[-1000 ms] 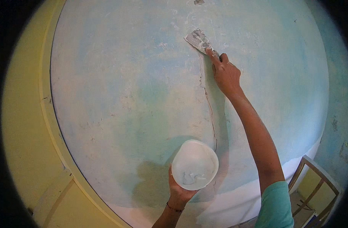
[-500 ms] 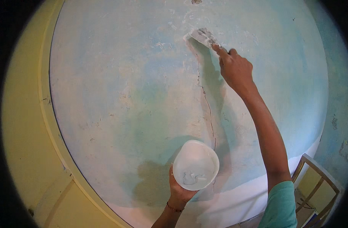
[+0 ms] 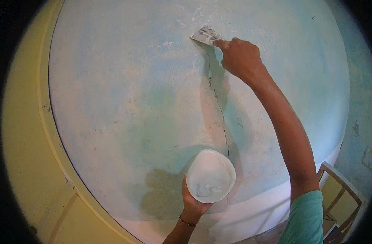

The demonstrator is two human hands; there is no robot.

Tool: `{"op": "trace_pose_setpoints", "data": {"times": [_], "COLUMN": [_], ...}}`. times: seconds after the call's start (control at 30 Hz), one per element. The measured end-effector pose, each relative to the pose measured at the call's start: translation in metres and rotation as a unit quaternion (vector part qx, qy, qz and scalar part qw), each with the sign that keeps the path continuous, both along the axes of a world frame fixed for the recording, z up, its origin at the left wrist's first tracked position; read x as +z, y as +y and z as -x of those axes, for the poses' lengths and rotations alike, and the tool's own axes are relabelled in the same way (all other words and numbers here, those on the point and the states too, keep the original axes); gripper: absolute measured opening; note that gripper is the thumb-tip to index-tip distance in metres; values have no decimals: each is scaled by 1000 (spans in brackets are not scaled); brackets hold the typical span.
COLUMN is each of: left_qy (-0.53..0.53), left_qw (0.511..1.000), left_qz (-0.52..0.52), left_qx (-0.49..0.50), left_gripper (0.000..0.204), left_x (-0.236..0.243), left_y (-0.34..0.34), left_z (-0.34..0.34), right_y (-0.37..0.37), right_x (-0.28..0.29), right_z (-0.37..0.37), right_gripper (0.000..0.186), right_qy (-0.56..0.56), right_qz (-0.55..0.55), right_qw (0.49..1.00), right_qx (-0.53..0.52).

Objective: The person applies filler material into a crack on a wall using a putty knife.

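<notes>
My right hand (image 3: 243,59) grips a putty knife (image 3: 207,35), its wide blade smeared with white filler and laid against the pale blue-green wall (image 3: 112,89). The handle is mostly hidden inside my fist. Below the blade a thin, jagged crack (image 3: 217,96) runs down the wall. Lower down, my left hand (image 3: 194,204) supports a white plastic tub (image 3: 212,168) from beneath, tilted so that its inside shows. Some white filler (image 3: 208,190) lies at the bottom of the tub. The tub is in front of the crack's lower end.
To the left, a yellow wall (image 3: 23,134) meets the painted wall along a raised cream strip (image 3: 41,91). A wooden frame (image 3: 342,181) stands at the lower right, near my right sleeve. Flaked patches mark the wall at the far right.
My right hand has moved the putty knife slightly left and up along the wall. The tub in my left hand has hardly shifted.
</notes>
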State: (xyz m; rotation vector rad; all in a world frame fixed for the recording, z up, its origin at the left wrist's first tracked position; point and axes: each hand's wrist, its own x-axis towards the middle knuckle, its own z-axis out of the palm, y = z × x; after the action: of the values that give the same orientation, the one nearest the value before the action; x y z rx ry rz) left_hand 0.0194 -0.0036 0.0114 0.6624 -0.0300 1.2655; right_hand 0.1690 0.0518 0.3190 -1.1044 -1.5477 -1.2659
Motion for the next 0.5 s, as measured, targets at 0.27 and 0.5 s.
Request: {"op": "trace_pose_setpoints", "data": {"times": [0.27, 0.5], "left_qy": [-47, -21], "left_qw": [996, 997], "left_qz": [21, -7], "left_qx": [-66, -72], "left_gripper": [63, 64], "left_x": [-5, -9], "left_y": [3, -12], "left_z": [-4, 3], "right_y": [-12, -30], "right_x": [-33, -57], "right_z": [-2, -4], "right_gripper": [22, 42], "right_qy": [10, 28], "right_qz": [14, 77], "right_qw": [1000, 997], "right_qx": [12, -19]}}
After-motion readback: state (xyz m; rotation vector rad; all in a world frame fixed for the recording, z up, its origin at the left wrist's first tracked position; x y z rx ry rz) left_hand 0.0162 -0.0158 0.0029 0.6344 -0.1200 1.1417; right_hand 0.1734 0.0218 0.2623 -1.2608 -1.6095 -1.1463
